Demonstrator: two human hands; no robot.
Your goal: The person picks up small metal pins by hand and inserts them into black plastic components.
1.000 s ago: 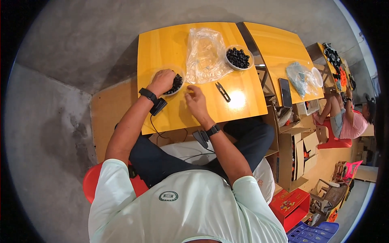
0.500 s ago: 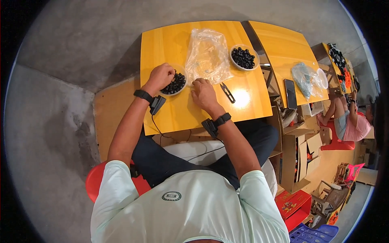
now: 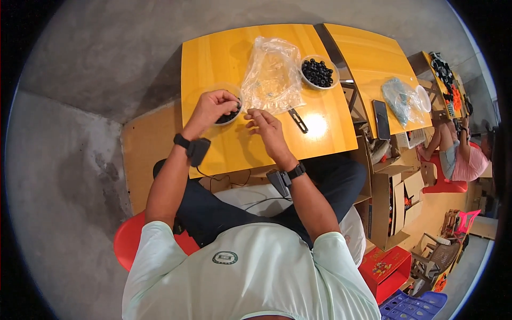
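My left hand is raised over a clear round bowl of small black beads, its thumb and fingertips pinched together. What sits in that pinch is too small to make out. Just to the right, my right hand hovers above the table with its fingers curled and its thumb close to the fingertips. Anything between them cannot be made out. The two sets of fingertips are near each other but apart. Beyond them a crumpled clear plastic bag lies flat, and black thread snips rest right of my right hand.
A second bowl of black beads stands at the far right of the yellow table. On the neighbouring table lie a phone and a plastic bag. Cardboard boxes sit below, and a seated person is farther right.
My left hand has lifted from the beads and moved slightly right, toward my right hand. My right hand has risen off the table by the bag's edge, its fingers now curled.
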